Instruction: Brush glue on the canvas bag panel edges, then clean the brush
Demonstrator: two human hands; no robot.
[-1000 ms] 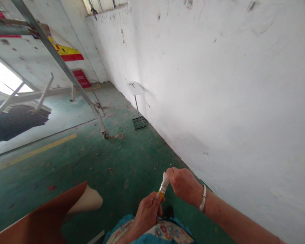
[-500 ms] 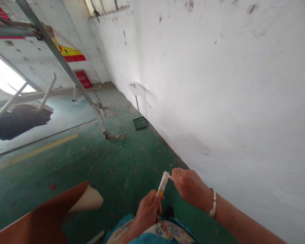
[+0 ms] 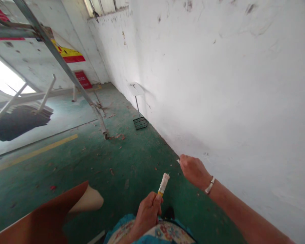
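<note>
My left hand (image 3: 148,207) is wrapped round the handle of a narrow paintbrush (image 3: 164,183), low in the middle of the view in front of my lap. The brush points up and slightly right; its pale bristle end is uppermost, with a yellow band just above my fingers. Its lower handle is hidden in my fist. To the right and a little higher, near the wall, my right hand (image 3: 193,169) is closed in a pinch. A small white wisp (image 3: 178,161), perhaps loose bristles, sticks out from its fingertips, apart from the brush.
A scuffed white wall (image 3: 218,84) rises on the right. A small stand (image 3: 137,108) with a white top is beside it. Left are a metal frame (image 3: 66,66) on a castor and a brown curled sheet (image 3: 45,210). Debris dots the green floor (image 3: 96,162).
My right hand has moved up and right, away from the brush tip, with the white wisp at its fingertips. The left hand and brush have stayed nearly in place.
</note>
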